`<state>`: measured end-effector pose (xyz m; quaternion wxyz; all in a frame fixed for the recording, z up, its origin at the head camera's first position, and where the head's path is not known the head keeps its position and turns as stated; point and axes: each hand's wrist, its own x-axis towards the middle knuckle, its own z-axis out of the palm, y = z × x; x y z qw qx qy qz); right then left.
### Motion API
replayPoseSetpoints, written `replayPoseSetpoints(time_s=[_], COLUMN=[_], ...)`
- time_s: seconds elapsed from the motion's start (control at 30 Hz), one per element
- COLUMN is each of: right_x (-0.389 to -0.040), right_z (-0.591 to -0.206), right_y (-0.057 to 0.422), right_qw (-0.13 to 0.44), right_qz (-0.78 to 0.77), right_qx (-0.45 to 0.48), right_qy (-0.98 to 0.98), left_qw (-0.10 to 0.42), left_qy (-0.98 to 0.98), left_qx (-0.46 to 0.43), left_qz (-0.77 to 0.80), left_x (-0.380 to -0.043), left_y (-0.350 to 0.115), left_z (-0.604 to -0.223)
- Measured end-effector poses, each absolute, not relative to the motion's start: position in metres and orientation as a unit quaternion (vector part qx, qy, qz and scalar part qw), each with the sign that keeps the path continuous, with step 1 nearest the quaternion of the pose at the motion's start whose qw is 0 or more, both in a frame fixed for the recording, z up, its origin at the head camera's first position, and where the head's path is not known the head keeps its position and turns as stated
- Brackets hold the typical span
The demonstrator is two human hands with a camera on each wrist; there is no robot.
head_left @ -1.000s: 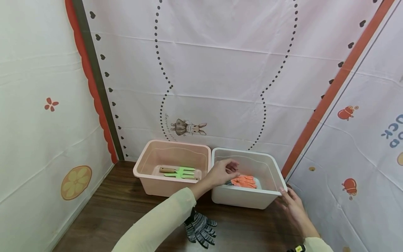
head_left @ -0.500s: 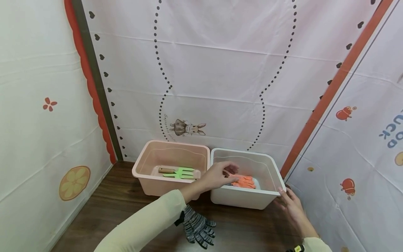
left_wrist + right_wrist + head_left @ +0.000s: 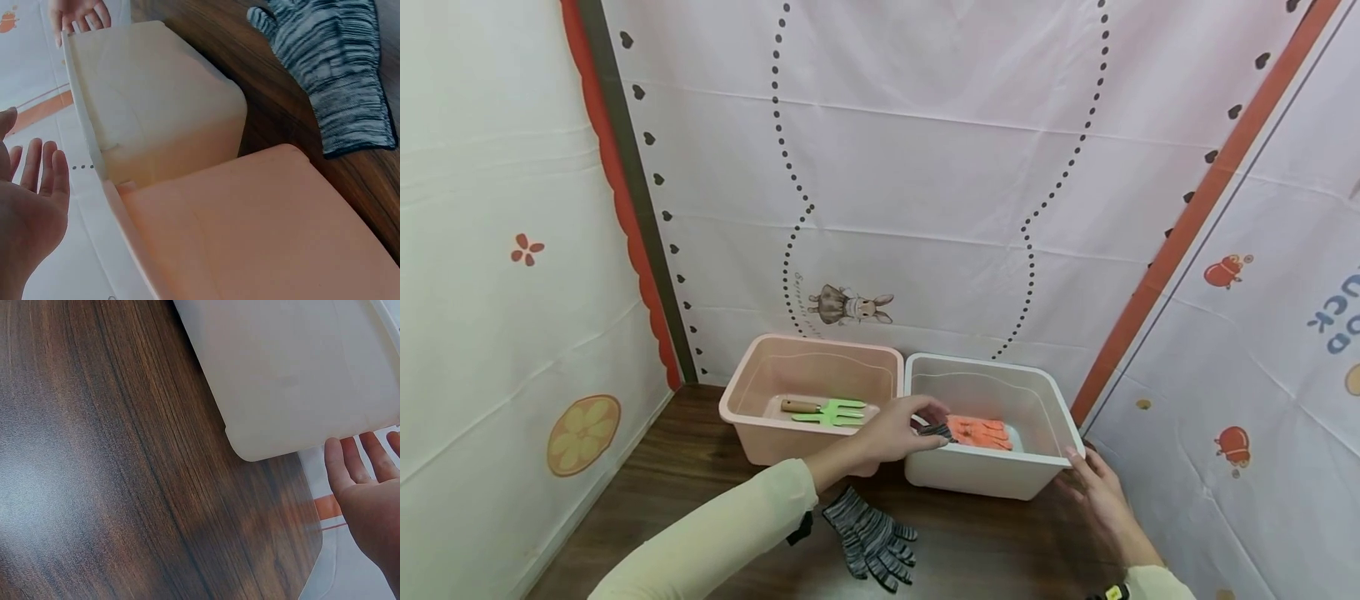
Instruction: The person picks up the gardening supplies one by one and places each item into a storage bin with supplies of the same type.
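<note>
In the head view my left hand hangs over the left end of the white bin, fingers loosely bent and nothing held. Below it lie an orange glove and a grey knit piece inside that bin. My right hand touches the bin's right front corner, thumb at the rim; the right wrist view shows its fairly straight fingers against the outer side. A black-and-grey knit glove lies on the table in front of the bins, with its cuff visible in the left wrist view.
Left of the white bin, close against it, stands a pink bin holding green hand forks, one with a wooden handle. Both bins stand on a dark wooden table, before a patterned white cloth wall. Cloth walls also flank both sides.
My left hand has drawn left and slightly lower over the white bin, uncovering more of the orange glove and the knit glove on the table. My right hand has stayed at the bin's corner.
</note>
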<state>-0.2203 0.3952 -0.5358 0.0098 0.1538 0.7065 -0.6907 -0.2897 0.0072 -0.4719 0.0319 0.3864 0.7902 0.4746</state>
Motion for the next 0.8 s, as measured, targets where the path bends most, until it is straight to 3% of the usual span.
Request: replayPoseSetpoints(time_s=[0.57,0.8], right_x=[-0.22,-0.22], right_z=[-0.534,-0.534], right_y=[0.395,0.395], right_qw=[0.011,0.008], right_qz=[-0.692,-0.691], right_qx=[0.147,0.149], right_qy=[0.707,0.707], left_qw=[0.057,0.046], left_qy=[0.789,0.783], left_qx=[0.378,0.397], left_qz=[0.481,0.477], left_x=[-0.281,-0.276], left_y=[-0.016,-0.024], left_z=[-0.476,-0.481])
